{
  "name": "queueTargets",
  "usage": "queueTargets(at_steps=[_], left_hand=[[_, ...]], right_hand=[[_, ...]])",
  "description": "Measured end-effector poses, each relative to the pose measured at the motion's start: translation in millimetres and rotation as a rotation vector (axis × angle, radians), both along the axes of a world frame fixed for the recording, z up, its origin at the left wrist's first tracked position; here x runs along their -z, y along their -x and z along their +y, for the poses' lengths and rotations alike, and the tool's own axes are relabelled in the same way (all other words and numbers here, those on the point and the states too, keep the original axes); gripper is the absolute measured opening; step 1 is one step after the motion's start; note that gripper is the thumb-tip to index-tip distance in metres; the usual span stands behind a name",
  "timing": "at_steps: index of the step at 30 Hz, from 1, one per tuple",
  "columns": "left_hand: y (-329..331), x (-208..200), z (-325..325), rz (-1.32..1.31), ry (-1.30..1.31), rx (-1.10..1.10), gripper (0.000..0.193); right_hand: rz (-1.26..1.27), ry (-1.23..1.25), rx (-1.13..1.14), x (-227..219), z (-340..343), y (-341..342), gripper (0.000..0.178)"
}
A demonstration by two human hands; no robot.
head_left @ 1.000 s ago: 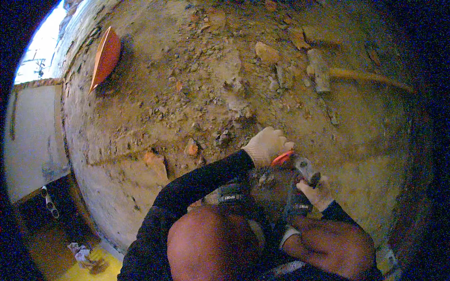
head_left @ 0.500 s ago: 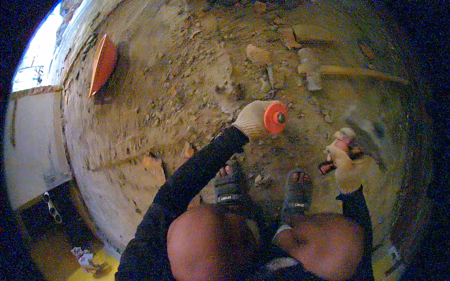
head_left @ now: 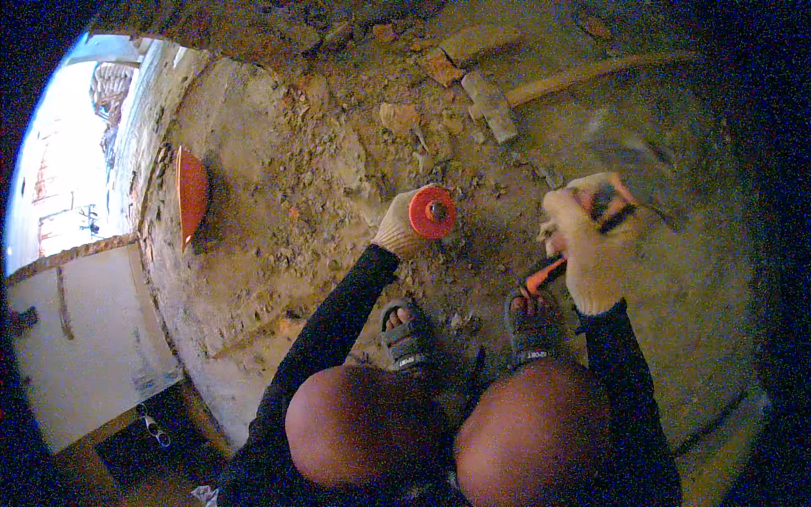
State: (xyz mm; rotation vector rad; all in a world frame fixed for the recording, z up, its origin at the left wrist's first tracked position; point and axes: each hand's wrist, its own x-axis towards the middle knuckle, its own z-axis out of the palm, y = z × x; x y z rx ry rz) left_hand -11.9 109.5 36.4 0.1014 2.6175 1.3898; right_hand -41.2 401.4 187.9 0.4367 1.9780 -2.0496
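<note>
My left hand point(head_left: 395, 235), in a knitted pale glove, is closed round a chisel with a round orange-red hand guard point(head_left: 425, 226). The metal striking end shows in the middle of the guard; the shaft and tip below are hidden. To its right, my gloved right hand point(head_left: 587, 249) grips a hammer by its orange and black handle point(head_left: 547, 275). Motion blurs the hammer's dark head, beyond that hand at the upper right. A gap separates the hammer from the chisel. Broken earth and rubble point(head_left: 338, 169) lie beneath both hands.
A sledgehammer point(head_left: 490, 106) with a long wooden handle lies ahead, near brick pieces point(head_left: 441, 66). An orange pan point(head_left: 193, 198) stands at the left. My sandalled feet point(head_left: 410, 342) are close below the hands. A pale panel point(head_left: 93, 338) borders the left side.
The view has tilted and shifted. My right hand has come up and nearer to the left with the hammer, showing more of its handle. The left hand keeps its grip on the chisel.
</note>
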Motion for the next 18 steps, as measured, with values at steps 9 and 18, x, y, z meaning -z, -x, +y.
queueTargets(at_steps=[9, 18], left_hand=[[3.6, 16.8, 0.1, 0.155, 0.318, 0.009, 0.035], [2.4, 35.2, -10.8, -0.226, -0.424, -0.201, 0.023]], right_hand=[[0.11, -0.423, -0.523, 49.4, -40.8, -28.0, 0.016], [0.237, -0.264, -0.224, 31.0, -41.8, -24.2, 0.02]])
